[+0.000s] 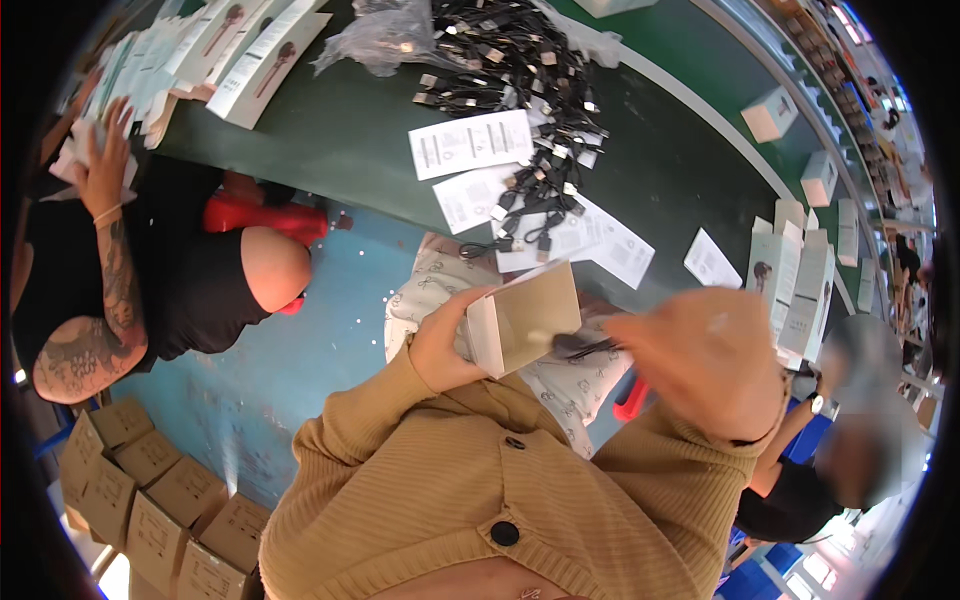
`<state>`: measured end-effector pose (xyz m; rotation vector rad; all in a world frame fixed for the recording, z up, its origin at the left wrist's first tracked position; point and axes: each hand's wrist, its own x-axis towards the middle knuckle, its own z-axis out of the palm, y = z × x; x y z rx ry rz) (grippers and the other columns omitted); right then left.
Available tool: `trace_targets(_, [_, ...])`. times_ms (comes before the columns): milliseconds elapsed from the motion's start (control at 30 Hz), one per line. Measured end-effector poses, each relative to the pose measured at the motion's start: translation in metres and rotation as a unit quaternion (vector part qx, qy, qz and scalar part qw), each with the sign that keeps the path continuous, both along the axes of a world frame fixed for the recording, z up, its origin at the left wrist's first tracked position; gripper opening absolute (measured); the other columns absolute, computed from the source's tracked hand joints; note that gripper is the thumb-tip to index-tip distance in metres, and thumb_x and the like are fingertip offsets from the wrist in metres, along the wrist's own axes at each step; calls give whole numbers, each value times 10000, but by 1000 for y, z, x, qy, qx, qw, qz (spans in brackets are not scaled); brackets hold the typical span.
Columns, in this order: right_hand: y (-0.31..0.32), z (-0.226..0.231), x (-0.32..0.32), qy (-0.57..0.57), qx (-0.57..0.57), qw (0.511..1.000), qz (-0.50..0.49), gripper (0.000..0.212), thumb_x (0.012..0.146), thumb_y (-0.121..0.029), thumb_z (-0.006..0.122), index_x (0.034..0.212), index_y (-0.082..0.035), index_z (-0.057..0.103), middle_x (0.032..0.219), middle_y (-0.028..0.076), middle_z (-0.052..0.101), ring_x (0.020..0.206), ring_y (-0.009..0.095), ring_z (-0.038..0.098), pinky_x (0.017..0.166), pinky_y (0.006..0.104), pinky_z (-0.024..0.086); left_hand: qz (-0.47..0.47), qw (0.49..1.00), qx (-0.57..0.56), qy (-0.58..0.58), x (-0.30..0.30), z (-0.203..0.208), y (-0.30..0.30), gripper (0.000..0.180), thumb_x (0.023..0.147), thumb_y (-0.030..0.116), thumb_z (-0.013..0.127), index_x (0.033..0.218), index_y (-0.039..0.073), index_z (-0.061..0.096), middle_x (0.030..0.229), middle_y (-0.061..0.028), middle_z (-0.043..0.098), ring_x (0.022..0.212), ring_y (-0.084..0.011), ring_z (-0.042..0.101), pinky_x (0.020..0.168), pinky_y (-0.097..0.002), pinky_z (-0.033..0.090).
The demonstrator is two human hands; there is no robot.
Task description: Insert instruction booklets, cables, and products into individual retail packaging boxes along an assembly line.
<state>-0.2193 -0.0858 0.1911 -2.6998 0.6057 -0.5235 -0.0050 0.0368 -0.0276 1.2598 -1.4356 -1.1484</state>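
In the head view, an open white box is held above the person's lap, its mouth turned toward the right; every place here is given from this box. Its left side is gripped by the left hand, with the fingers wrapped behind it. Just right of its mouth, the right hand is raised, with a dark item near its fingertips. Beyond the box, on a green worktop, white leaflets are spread beneath and beside a heap of black cables. Farther right of the box, white printed cartons are grouped upright. The box is judged to be only partly dealt with: it has been opened, but is not closed, and the dark item is not seen fully inside; many cables and leaflets are left loose. The right hand is badly blurred, so whether the dark item is pinched cannot be told. A pale shape inside the box cannot be identified, and the box's depth is hidden.
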Motion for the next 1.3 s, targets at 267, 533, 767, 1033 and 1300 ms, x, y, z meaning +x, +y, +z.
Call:
trace_targets(267, [38,-20,-42,-101,58,991,-73,653,548,-370,878,1023,-23,595,933,131,600,694,253,605,558,325,475,-88,996,-10,2,-34,36,-15,836,629,201,850,1316,31,405,1194,-151,576,1098,-262,581,934,-374,463])
trace_targets(533, [84,-88,-74,-235,104,890,-377,646,629,-117,811,1185,-49,488,1132,162,542,901,250,614,780,339,498,-194,964,79,161,-124,68,-49,1125,601,260,890,1431,32,165,1349,-172,425,1195,-275,507,957,-400,443])
trace_targets(767, [13,-44,-163,-73,-76,815,-570,378,742,-160,695,1082,-53,572,960,148,645,887,323,629,752,340,497,-251,964,26,86,-105,61,-45,1141,678,213,840,1495,94,53,1408,-209,393,1245,-301,477,983,-425,404])
trace_targets(1033, [-25,-69,-201,158,-332,722,-586,400,732,-226,722,1116,-153,637,1133,109,600,1016,301,541,805,426,433,-53,999,5,10,1,63,-41,844,721,116,785,1422,30,322,1309,-137,510,1159,-217,535,932,-360,434])
trace_targets(1300, [-20,-118,-102,120,-241,871,-411,399,782,-249,695,1117,-48,612,1113,137,596,983,307,555,813,407,440,314,835,-231,-387,186,116,-113,676,718,163,769,1301,0,469,1280,-170,524,1170,-277,510,960,-386,398])
